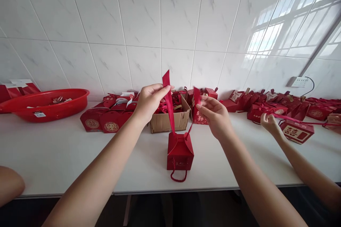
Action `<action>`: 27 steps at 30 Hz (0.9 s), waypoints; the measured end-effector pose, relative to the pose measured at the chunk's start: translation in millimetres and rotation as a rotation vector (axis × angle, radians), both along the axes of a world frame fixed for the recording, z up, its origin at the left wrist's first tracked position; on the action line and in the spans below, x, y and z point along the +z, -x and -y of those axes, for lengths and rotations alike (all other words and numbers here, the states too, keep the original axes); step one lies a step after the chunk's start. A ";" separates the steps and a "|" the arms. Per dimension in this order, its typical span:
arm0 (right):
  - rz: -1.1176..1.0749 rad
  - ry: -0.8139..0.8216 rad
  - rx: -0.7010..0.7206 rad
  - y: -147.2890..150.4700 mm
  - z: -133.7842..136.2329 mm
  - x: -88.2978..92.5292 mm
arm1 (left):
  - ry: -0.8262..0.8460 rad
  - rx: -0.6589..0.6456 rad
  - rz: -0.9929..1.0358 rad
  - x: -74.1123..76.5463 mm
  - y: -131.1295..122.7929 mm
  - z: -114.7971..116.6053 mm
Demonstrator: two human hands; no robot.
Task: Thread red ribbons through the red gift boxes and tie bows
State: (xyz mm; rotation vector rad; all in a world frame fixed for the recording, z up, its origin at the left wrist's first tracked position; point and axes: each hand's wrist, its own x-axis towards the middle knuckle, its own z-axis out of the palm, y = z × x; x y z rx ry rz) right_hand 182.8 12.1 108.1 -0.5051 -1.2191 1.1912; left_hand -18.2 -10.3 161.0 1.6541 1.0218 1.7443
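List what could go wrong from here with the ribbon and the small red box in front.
1. The left hand and right hand each pinch a length of red ribbon rising from the box's top; an uneven pull might drag it out of place.
2. Neither hand touches the small red box itself, so a hard tug could tip or lift it.

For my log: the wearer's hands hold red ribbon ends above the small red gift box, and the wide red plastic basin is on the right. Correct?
The side is wrong: the head view shows the wide red plastic basin on the left.
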 end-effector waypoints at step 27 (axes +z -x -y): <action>0.149 -0.132 0.014 -5.4 -4.4 36.1 | -0.018 0.041 -0.174 -1.7 -15.5 3.2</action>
